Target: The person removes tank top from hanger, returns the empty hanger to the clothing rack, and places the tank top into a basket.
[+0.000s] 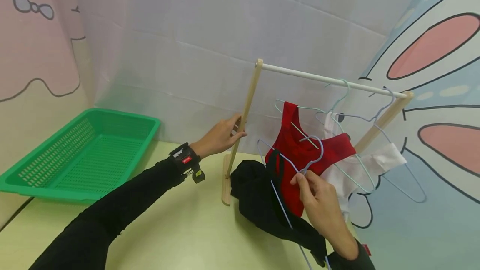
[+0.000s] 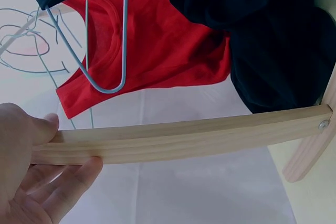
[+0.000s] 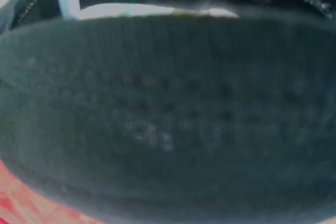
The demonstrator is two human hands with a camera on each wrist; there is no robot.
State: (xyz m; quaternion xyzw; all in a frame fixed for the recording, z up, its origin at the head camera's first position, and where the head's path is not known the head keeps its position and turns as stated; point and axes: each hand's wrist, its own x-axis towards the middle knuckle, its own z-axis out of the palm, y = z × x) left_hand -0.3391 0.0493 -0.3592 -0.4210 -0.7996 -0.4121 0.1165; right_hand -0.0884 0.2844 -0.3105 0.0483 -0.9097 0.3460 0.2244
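Observation:
My left hand (image 1: 218, 137) holds the left wooden post (image 1: 248, 105) of a small clothes rack, thumb on one side and fingers on the other. In the left wrist view, the thumb and fingertips touch the post (image 2: 184, 137). With thumb and fingers, my right hand (image 1: 323, 204) pinches a pale purple hanger (image 1: 305, 170) just below its hook. A black garment (image 1: 258, 203) hangs from this hanger, low in front of the rack. Behind it, a red sleeveless top (image 1: 290, 153) is on a mint-green hanger (image 1: 345, 91). Dark fabric (image 3: 168, 114) fills most of the right wrist view.
The rack's white rail (image 1: 300, 72) also carries a white garment (image 1: 375, 161) on another purple hanger (image 1: 390, 99) at the right. A green plastic basket (image 1: 144, 134) stands on the pale yellow table (image 1: 176, 228) at the left. A printed curtain (image 1: 168, 61) hangs behind the rack.

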